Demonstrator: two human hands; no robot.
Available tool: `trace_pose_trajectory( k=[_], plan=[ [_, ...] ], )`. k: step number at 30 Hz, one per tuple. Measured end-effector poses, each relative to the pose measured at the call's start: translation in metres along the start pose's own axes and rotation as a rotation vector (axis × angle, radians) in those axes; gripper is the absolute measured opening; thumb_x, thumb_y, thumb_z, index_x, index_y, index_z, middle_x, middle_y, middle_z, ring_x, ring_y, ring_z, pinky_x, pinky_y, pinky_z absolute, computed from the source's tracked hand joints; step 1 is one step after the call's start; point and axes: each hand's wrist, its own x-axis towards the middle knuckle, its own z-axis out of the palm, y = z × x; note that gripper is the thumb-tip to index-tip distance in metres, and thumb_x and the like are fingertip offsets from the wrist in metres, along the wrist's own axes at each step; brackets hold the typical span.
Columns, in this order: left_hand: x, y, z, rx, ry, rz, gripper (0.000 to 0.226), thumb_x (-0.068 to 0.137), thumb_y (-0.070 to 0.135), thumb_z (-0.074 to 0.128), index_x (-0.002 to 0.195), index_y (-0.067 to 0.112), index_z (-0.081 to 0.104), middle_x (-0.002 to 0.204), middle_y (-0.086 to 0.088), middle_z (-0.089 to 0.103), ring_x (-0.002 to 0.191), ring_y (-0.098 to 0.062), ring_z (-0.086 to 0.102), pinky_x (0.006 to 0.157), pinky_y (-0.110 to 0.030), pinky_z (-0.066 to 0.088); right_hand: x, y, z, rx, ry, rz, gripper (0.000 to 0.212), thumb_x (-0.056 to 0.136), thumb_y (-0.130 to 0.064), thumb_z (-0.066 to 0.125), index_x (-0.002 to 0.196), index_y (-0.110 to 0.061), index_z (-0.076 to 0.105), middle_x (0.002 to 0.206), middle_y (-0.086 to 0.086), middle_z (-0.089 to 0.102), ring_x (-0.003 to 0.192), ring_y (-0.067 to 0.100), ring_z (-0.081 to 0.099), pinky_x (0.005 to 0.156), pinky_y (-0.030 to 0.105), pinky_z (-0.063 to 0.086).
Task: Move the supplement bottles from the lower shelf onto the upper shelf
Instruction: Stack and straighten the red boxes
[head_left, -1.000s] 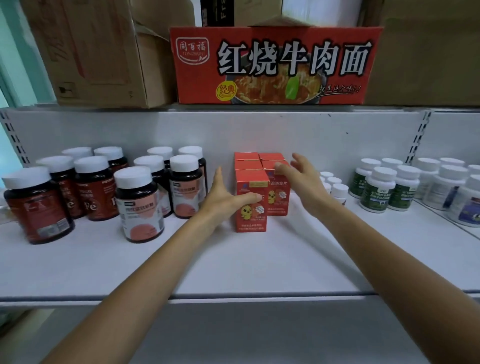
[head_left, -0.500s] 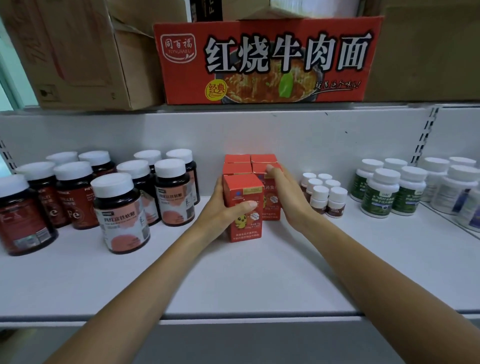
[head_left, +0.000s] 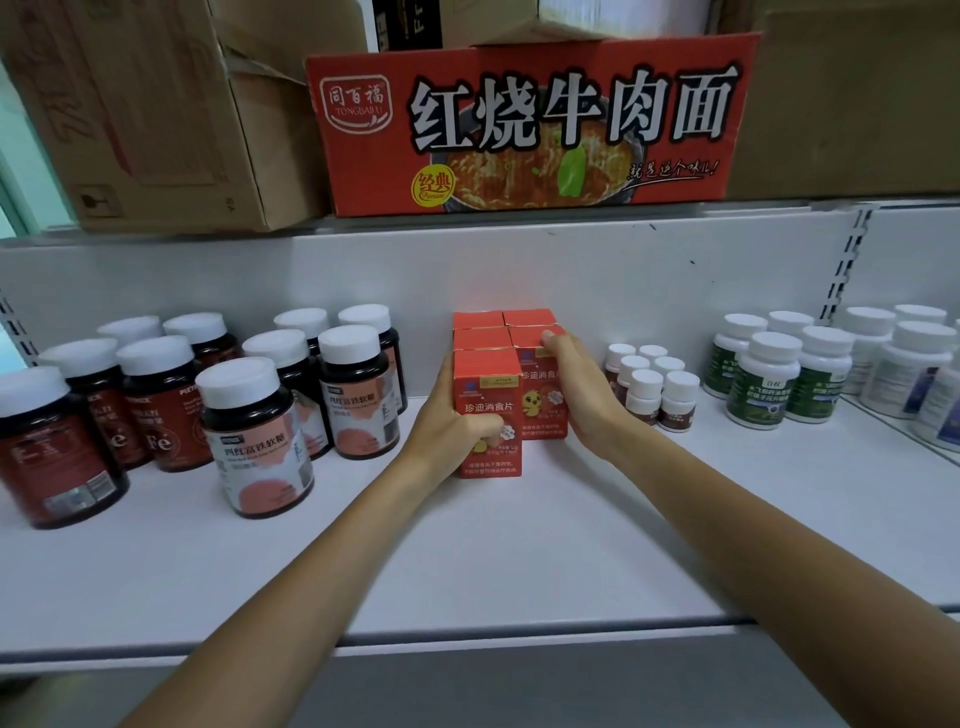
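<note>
Supplement boxes (head_left: 480, 338), red, stand in a tight block mid-shelf (head_left: 467, 561), running forward from its back edge. The left hand (head_left: 447, 436) grips the front box (head_left: 485, 384), and the right hand (head_left: 576, 395) curls around the right box (head_left: 537, 415). Squeezing both evenly and lifting straight up should keep the neighbours standing.

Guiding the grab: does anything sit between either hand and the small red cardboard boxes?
Nothing visible. The left hand grips the front red cardboard box; the right hand holds the neighbouring red cardboard box.
</note>
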Motion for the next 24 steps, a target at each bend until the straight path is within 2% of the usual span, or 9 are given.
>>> trace_pose_trajectory(
  k=[2,6,9,11,13,15,19,24],
  plan=[
    [-0.001,-0.001,0.0,-0.011,-0.015,0.003,0.077,0.047,0.005,0.051,0.124,0.006,0.043,0.08,0.005,0.059,0.061,0.009,0.056,0.053,-0.007,0.043,0.0,0.002,0.0,0.009,0.006,-0.004,0.017,0.093,-0.042,0.04,0.102,-0.031,0.05,0.107,0.001,0.066,0.102,0.021,0.063,0.1,0.049,0.044],
    [-0.005,0.0,-0.001,-0.058,-0.03,-0.004,0.081,0.05,0.003,0.051,0.129,0.008,0.038,0.083,0.004,0.058,0.063,0.008,0.057,0.055,-0.008,0.044,-0.002,0.003,0.002,0.021,-0.002,-0.008,0.027,0.09,-0.048,0.041,0.109,-0.031,0.05,0.111,0.0,0.066,0.105,0.02,0.063,0.101,0.049,0.043],
    [-0.005,0.001,0.001,-0.083,-0.06,-0.005,0.082,0.059,0.004,0.065,0.133,0.014,0.032,0.098,0.0,0.061,0.072,0.008,0.061,0.06,-0.008,0.047,-0.004,0.001,0.003,0.034,-0.013,-0.018,0.038,0.087,-0.055,0.043,0.116,-0.031,0.05,0.112,-0.003,0.066,0.108,0.018,0.062,0.102,0.049,0.042],
    [-0.004,-0.001,0.003,-0.071,-0.047,0.01,0.085,0.068,0.0,0.077,0.135,0.018,0.028,0.11,-0.002,0.061,0.081,0.007,0.063,0.065,-0.009,0.048,-0.005,0.002,0.003,0.035,-0.02,-0.019,0.029,0.092,-0.051,0.043,0.114,-0.033,0.049,0.111,-0.004,0.066,0.106,0.018,0.062,0.102,0.049,0.042],
    [-0.002,-0.004,0.004,-0.053,-0.012,0.031,0.082,0.072,0.002,0.076,0.136,0.02,0.027,0.113,0.002,0.061,0.084,0.008,0.063,0.067,-0.008,0.047,-0.006,0.001,0.001,0.029,-0.031,-0.016,0.014,0.095,-0.044,0.042,0.105,-0.037,0.048,0.108,-0.004,0.066,0.103,0.017,0.063,0.101,0.047,0.044],
    [-0.001,-0.006,0.004,-0.028,0.009,0.038,0.082,0.072,0.007,0.078,0.136,0.022,0.028,0.113,0.005,0.062,0.088,0.007,0.063,0.068,-0.007,0.047,-0.007,-0.002,0.0,0.004,-0.04,-0.024,0.008,0.096,-0.042,0.041,0.1,-0.038,0.047,0.106,-0.006,0.065,0.102,0.016,0.063,0.1,0.045,0.045],
    [0.001,-0.009,0.002,-0.002,0.016,0.035,0.081,0.072,0.012,0.078,0.137,0.023,0.031,0.114,0.006,0.064,0.091,0.005,0.063,0.07,-0.009,0.048,-0.006,-0.004,0.0,-0.047,-0.02,-0.04,0.024,0.096,-0.04,0.039,0.114,-0.028,0.05,0.107,-0.005,0.065,0.102,0.015,0.062,0.1,0.044,0.045],
    [0.004,-0.011,0.0,-0.013,-0.036,0.019,0.083,0.076,0.011,0.074,0.141,0.024,0.023,0.114,0.008,0.061,0.085,0.011,0.062,0.067,-0.007,0.047,-0.005,-0.002,0.001,-0.059,-0.015,-0.033,0.033,0.094,-0.044,0.039,0.116,-0.023,0.053,0.11,-0.001,0.067,0.101,0.018,0.064,0.099,0.046,0.045]
  ],
)
